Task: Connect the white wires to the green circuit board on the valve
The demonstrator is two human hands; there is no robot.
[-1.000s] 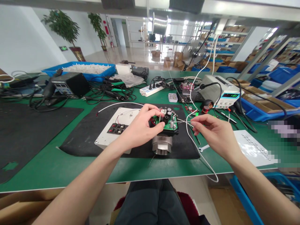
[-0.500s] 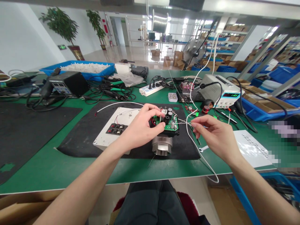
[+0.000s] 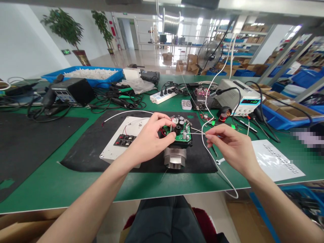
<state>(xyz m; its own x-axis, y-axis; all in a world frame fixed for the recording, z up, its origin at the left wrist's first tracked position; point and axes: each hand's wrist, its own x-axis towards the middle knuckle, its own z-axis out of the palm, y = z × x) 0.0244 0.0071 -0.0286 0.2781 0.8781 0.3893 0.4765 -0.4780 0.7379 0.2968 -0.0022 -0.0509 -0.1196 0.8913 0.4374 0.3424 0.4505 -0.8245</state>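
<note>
A green circuit board (image 3: pixel 185 137) with capacitors and a black round part sits in a black housing on top of a hexagonal metal fitting (image 3: pixel 174 158). My left hand (image 3: pixel 155 133) reaches over the board's left side, thumb and fingers closed around parts there; the exact contact is hidden. My right hand (image 3: pixel 231 145), right of the board, pinches the end of a thin white wire (image 3: pixel 196 133) stretched taut from the board. A white cable (image 3: pixel 206 143) hangs down just left of these fingertips. Left of the board lies a white panel (image 3: pixel 118 148) with black terminals (image 3: pixel 124 140).
A black mat (image 3: pixel 83 153) lies under the work. A spanner (image 3: pixel 220 161), a screwdriver (image 3: pixel 214 151) and a white sheet (image 3: pixel 275 162) are at right. Behind stand a power supply (image 3: pixel 236 96), a power strip (image 3: pixel 162 96), a screw box (image 3: pixel 186 105) and a soldering station (image 3: pixel 73 91).
Both hands keep nearly the same hold. The board and fitting have shifted very slightly in view, and the right hand has barely moved.
</note>
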